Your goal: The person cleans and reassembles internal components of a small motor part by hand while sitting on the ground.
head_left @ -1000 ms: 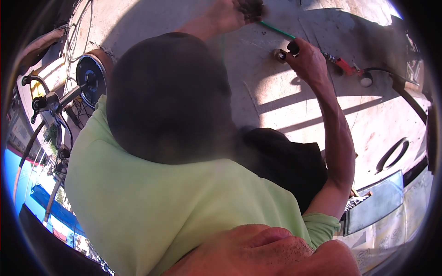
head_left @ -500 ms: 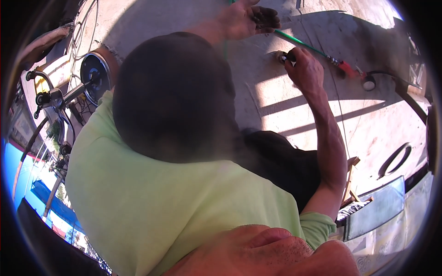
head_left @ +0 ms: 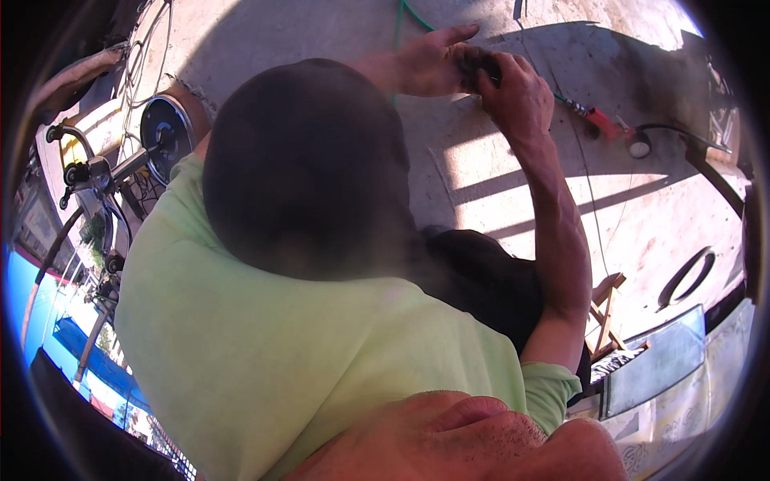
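Left hand (head_left: 437, 67) open, thumb spread; right hand (head_left: 517, 94) curled against its blackened fingers (head_left: 473, 62), contents hidden.

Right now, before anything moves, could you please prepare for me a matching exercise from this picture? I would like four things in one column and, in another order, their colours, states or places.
Column 1
1. left hand
2. hose
3. ring
4. tool

Column 2
A. black, near the picture's right edge
B. red, to the right of the right hand
C. thumb stretched out, fingertips meeting the other hand
D. green, at the picture's top

Right pairs: 1-C, 2-D, 3-A, 4-B
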### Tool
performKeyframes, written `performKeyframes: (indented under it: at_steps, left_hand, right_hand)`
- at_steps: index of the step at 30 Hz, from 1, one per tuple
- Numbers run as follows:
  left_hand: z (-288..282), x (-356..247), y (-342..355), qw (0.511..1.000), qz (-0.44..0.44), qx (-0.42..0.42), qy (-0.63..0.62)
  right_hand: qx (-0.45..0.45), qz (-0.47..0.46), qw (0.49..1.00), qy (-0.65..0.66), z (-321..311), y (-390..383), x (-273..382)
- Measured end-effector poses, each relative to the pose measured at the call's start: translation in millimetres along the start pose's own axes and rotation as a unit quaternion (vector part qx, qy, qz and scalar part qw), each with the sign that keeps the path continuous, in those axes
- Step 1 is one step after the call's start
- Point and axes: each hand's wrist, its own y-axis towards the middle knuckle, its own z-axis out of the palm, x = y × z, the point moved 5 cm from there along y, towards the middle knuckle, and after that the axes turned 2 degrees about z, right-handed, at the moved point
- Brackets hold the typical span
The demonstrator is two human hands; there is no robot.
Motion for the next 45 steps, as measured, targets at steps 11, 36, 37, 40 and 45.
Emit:
performKeyframes:
  at_steps: [11, 36, 37, 40, 45]
  left_hand:
    - [-6.8, 6.3, 4.8, 0.999, -0.009, -0.017, 0.029]
    - [-23.9, -12.6, -0.9, 0.985, 0.037, -0.133, 0.104]
    - [-25.1, -13.9, -1.4, 0.985, 0.042, -0.133, 0.104]
    - [-23.7, -13.9, 2.2, 0.987, 0.039, -0.123, 0.099]
    - [0.8, -11.3, -7.7, 0.996, 0.018, -0.072, 0.046]
  right_hand:
    - [0.006, 0.026, 0.999, 0.043, 7.6, 2.6, 2.4]
    - [0.082, -0.030, 0.996, -0.022, 12.4, -40.8, -35.9]
    - [0.086, -0.026, 0.996, -0.022, 12.3, -39.9, -35.0]
    - [0.079, -0.021, 0.997, -0.016, 8.6, -40.1, -36.0]
    - [0.025, -0.024, 0.997, 0.068, 0.9, -31.4, -22.6]
